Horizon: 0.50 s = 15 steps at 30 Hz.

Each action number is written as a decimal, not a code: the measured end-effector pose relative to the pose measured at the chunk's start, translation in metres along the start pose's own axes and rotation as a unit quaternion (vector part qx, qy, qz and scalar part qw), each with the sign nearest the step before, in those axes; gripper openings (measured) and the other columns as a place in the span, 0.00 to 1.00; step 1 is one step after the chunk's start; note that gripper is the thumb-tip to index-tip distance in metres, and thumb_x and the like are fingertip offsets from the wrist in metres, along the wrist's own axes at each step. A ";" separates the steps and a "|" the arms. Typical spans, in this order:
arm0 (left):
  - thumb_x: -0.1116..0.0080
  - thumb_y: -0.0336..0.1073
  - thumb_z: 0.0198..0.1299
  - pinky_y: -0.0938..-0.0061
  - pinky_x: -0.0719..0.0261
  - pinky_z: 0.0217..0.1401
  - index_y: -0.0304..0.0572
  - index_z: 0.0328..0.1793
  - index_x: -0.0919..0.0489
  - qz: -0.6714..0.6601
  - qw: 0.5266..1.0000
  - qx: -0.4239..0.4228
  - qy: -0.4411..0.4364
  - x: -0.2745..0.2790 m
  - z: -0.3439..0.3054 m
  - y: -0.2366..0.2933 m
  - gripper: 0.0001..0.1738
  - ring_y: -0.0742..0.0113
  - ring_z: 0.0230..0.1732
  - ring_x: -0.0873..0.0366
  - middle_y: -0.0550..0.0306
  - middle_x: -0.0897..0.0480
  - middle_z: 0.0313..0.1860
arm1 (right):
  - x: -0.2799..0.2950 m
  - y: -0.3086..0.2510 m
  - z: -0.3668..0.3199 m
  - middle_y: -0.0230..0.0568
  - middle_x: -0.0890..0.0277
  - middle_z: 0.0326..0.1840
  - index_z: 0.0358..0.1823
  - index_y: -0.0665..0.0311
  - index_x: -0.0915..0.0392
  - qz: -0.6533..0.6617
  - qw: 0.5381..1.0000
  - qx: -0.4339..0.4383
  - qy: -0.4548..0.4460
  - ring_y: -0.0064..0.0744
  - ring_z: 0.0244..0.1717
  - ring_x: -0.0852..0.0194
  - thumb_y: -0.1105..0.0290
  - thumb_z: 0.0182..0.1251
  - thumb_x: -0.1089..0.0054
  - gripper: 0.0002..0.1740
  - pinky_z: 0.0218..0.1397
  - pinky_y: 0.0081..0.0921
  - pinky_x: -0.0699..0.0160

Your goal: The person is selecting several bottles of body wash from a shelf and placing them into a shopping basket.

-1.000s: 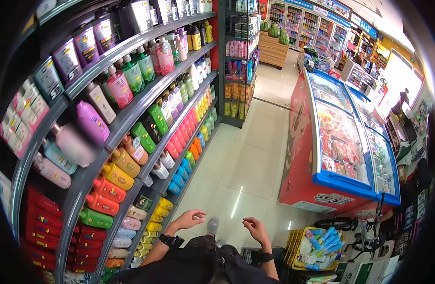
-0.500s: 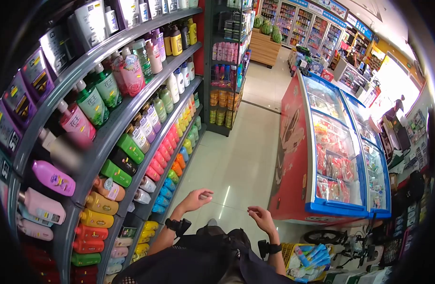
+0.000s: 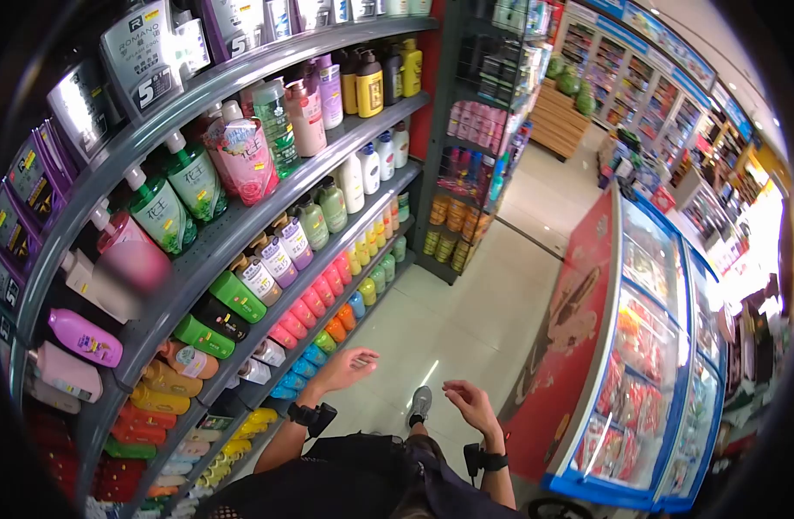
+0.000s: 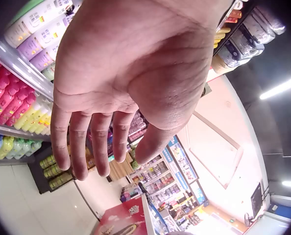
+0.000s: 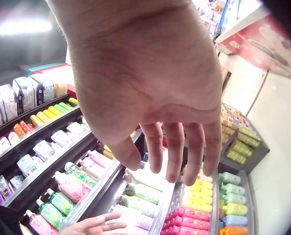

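Observation:
In the head view my left hand (image 3: 345, 370) hangs in the air beside the lower shelves, holding nothing, and my right hand (image 3: 473, 406) is held up between the shelf and the freezer, also empty. The left wrist view shows the left palm (image 4: 131, 73) with its fingers loosely extended downward. Seen from the right wrist, the right palm (image 5: 150, 78) is bare, its fingers relaxed. Neither hand touches a bottle. Nearest the left hand are blue bottles (image 3: 304, 367) and pink bottles (image 3: 311, 301) on the shelf.
Curved shelving (image 3: 267, 212) with rows of bottles runs along the left. A red chest freezer (image 3: 579, 329) with a blue rim stands at the right. Tiled floor (image 3: 449, 320) lies between them, and a wire rack (image 3: 466, 147) stands at the shelf's far end.
The head view has turned, so the freezer sits lower and farther right. A shoe has come forward into sight between the hands, and the yellow basket has left the frame. Both hands remain empty.

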<state>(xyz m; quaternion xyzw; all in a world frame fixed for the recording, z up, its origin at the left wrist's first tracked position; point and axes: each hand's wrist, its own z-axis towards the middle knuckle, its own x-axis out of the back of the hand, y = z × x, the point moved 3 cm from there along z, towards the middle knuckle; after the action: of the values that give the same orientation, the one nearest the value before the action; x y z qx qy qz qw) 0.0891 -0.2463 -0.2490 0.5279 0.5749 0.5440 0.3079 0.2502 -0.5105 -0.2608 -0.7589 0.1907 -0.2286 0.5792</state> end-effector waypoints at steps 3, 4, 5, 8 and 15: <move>0.42 0.36 0.64 0.75 0.25 0.54 0.36 0.58 0.25 -0.005 0.998 0.013 0.056 0.003 0.020 0.017 0.18 0.71 0.50 0.22 0.55 0.20 0.48 | 0.028 -0.024 0.052 0.42 0.18 0.46 0.52 0.69 0.24 0.001 0.998 0.027 -0.055 0.30 0.49 0.20 0.69 0.67 0.43 0.15 0.53 0.26 0.23; 0.42 0.36 0.64 0.75 0.25 0.54 0.36 0.58 0.26 -0.012 0.997 0.008 0.078 0.004 0.028 0.027 0.18 0.71 0.49 0.22 0.55 0.20 0.49 | 0.039 -0.035 0.067 0.42 0.18 0.46 0.52 0.69 0.24 -0.021 0.997 0.031 -0.068 0.30 0.49 0.20 0.69 0.67 0.43 0.15 0.53 0.26 0.23; 0.42 0.36 0.64 0.75 0.25 0.54 0.36 0.58 0.26 -0.011 0.995 0.011 0.096 0.008 0.033 0.036 0.18 0.71 0.49 0.22 0.55 0.20 0.49 | 0.048 -0.045 0.083 0.42 0.18 0.46 0.52 0.69 0.24 -0.044 0.995 0.035 -0.081 0.31 0.50 0.20 0.69 0.67 0.43 0.15 0.54 0.27 0.23; 0.41 0.40 0.63 0.73 0.25 0.55 0.36 0.56 0.25 -0.040 0.987 0.034 0.149 0.010 0.049 0.057 0.20 0.69 0.49 0.21 0.55 0.19 0.48 | 0.064 -0.057 0.131 0.42 0.18 0.46 0.51 0.68 0.24 -0.026 0.988 0.061 -0.139 0.31 0.50 0.19 0.69 0.67 0.43 0.15 0.54 0.27 0.23; 0.43 0.36 0.64 0.73 0.24 0.55 0.36 0.57 0.26 -0.028 0.961 0.010 0.276 0.023 0.058 0.093 0.18 0.70 0.50 0.21 0.55 0.20 0.49 | 0.067 -0.112 0.213 0.42 0.18 0.46 0.52 0.68 0.24 -0.071 0.960 0.129 -0.240 0.33 0.50 0.19 0.69 0.67 0.43 0.15 0.54 0.27 0.23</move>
<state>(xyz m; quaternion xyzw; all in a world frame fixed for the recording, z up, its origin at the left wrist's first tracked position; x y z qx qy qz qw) 0.1627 -0.2216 -0.1680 0.3441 0.6573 0.6540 0.1477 0.4291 -0.3503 -0.1916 -0.7217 -0.0392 -0.1031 0.6834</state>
